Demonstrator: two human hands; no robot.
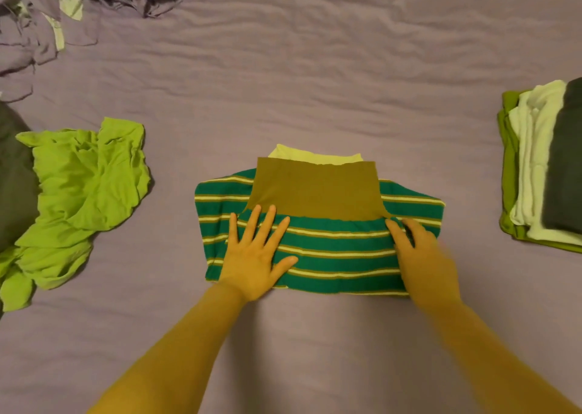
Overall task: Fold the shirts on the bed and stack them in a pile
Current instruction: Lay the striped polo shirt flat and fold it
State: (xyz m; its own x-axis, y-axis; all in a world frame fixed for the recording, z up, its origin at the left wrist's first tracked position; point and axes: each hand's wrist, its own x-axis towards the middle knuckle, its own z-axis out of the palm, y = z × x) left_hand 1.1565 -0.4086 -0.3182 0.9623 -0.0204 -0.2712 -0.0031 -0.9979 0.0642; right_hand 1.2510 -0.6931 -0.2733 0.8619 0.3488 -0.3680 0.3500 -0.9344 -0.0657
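A green striped shirt (333, 250) lies folded on the purple bed in front of me, with a plain olive-brown panel (315, 190) across its far half and a pale collar (311, 157) poking out behind. My left hand (256, 256) presses flat on the shirt's left side, fingers spread. Blurred by motion, my right hand (422, 253) rests on the shirt's right edge with its fingers roughly straight. At the right edge of the bed sits a pile of folded shirts (541, 168), green, white and dark grey. A crumpled lime-green shirt (85, 190) lies at the left.
A dark grey garment (14, 174) lies at the far left beside the lime shirt. Bunched purple bedding (63, 13) with pale cloth in it fills the far left corner. The purple sheet (315, 76) stretches wrinkled beyond the striped shirt.
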